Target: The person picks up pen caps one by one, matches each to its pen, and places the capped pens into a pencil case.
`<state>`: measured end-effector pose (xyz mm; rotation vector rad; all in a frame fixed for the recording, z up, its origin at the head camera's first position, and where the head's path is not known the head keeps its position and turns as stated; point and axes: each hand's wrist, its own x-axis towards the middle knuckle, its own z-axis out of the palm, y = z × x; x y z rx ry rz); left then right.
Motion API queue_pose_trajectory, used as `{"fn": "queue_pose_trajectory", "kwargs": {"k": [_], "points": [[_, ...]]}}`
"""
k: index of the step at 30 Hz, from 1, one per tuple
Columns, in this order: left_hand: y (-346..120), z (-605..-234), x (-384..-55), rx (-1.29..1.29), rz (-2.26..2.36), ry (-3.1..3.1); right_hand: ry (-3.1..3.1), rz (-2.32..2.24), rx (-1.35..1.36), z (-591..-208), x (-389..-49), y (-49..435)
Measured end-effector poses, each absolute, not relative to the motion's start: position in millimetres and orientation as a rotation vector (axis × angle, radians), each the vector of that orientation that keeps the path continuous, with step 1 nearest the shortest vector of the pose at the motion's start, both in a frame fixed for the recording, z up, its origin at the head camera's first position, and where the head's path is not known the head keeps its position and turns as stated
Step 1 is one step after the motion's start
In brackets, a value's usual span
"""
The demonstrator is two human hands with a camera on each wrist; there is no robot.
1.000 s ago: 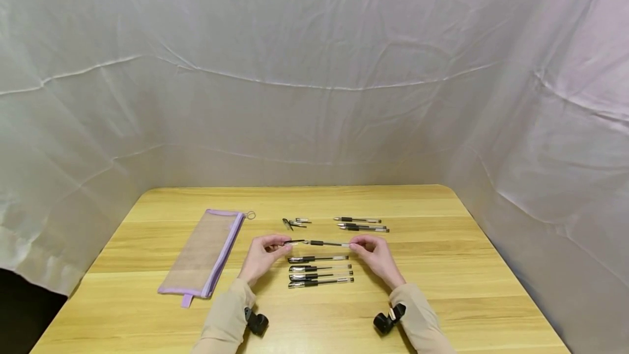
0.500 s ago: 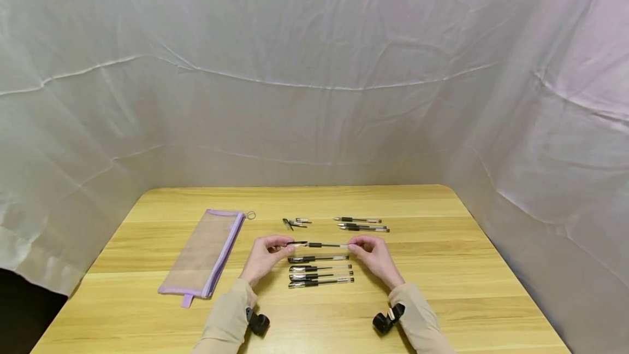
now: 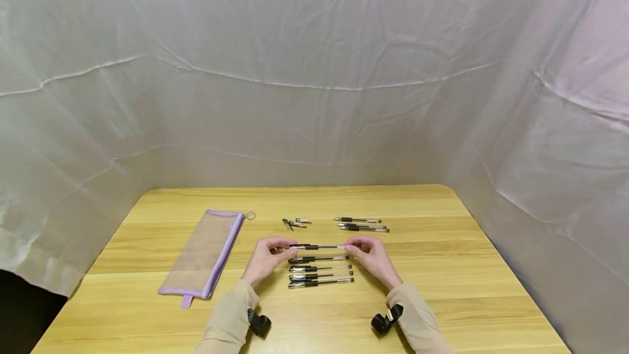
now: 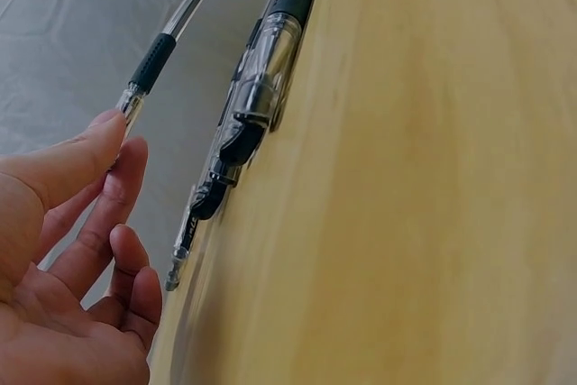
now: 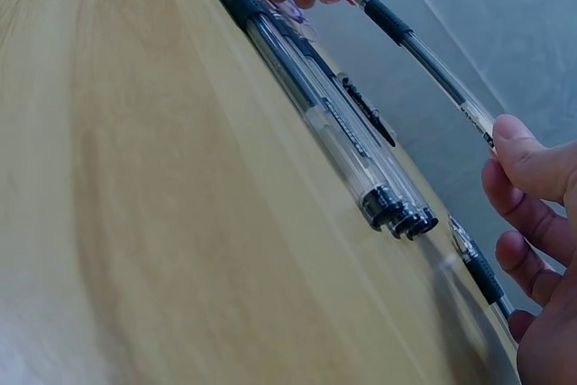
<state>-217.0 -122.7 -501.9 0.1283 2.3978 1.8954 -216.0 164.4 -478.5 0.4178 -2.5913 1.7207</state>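
A clear gel pen with a black grip (image 3: 312,247) is held level between both hands, with its cap on the left end. My left hand (image 3: 267,258) pinches the capped end between thumb and fingers; in the left wrist view the thumb of the left hand (image 4: 68,223) covers much of the cap. At the other end, my right hand (image 3: 372,257) pinches the clear barrel tip, and the right wrist view shows that hand (image 5: 541,205) with thumb on top. Just in front of the held pen, several capped pens (image 3: 319,283) lie in a row on the wooden table.
Behind the hands lie a few loose pen caps (image 3: 301,220) and, to their right, 3 uncapped pens (image 3: 361,220). A mesh pouch with purple trim (image 3: 201,255) lies at the left. Grey cloth (image 3: 314,97) hangs around the table (image 3: 472,288).
The cap, at first only at the pen's tip, has slid on up to the black grip. Both hands have drawn closer together, and the pen has come slightly nearer the row.
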Motion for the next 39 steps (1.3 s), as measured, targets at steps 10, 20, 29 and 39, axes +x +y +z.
{"fn": "queue_pose_trajectory", "kwargs": {"k": [10, 20, 29, 39], "points": [[-121, -502, -215, 0.102, 1.895, 2.408, -2.56, 1.732, 0.416, -477, -215, 163], [-121, -504, -213, 0.078, 1.935, 2.392, -2.538, 1.669, 0.379, -510, -232, 164], [-120, -504, -212, 0.055, 1.96, 2.39, -2.505, 1.66, 0.411, -516, -234, 162], [-120, -503, -211, 0.066, 1.964, 2.424, -2.461, 1.705, 0.426, -515, -234, 163]]}}
